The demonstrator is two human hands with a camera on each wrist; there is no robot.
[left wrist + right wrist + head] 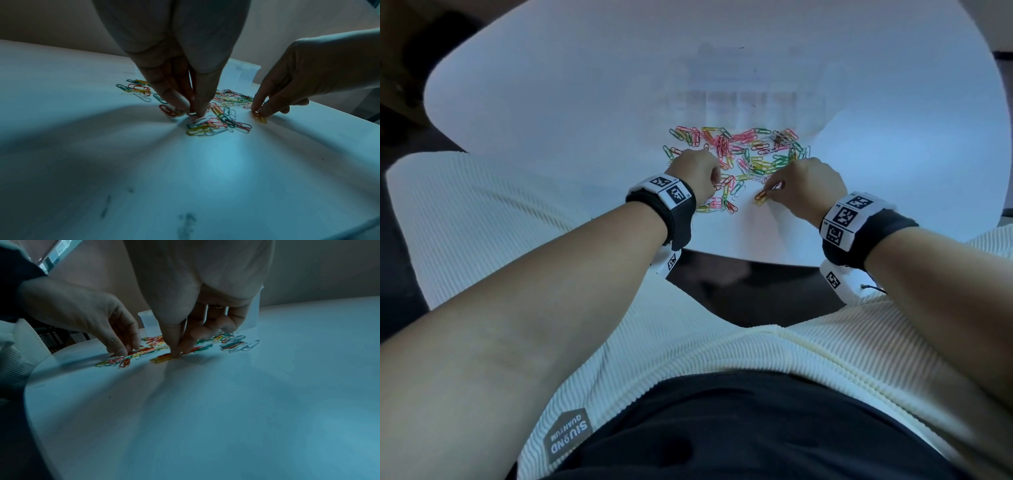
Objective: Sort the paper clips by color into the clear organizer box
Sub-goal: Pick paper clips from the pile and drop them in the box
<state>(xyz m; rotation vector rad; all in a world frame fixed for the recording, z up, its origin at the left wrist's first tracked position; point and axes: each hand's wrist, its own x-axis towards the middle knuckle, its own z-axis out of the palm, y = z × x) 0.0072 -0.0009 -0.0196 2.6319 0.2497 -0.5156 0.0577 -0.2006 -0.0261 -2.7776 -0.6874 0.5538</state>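
Observation:
A heap of coloured paper clips (739, 154) lies on the white table (551, 102), in front of the clear organizer box (746, 99), which looks faint and washed out. My left hand (717, 181) is at the heap's near left side. In the left wrist view its thumb and fingertips (194, 113) pinch a red clip (190, 114) that lies on the table. My right hand (768, 192) is at the near right side, where its thumb and forefinger (176, 355) pinch the end of a small bunch of orange and yellow clips (161, 358) lying on the surface.
The table's near edge (722, 253) runs just under both wrists, with my lap below it. The box's clear walls (148, 319) rise right behind the clips. Bare tabletop spreads to the left, the right and behind the box.

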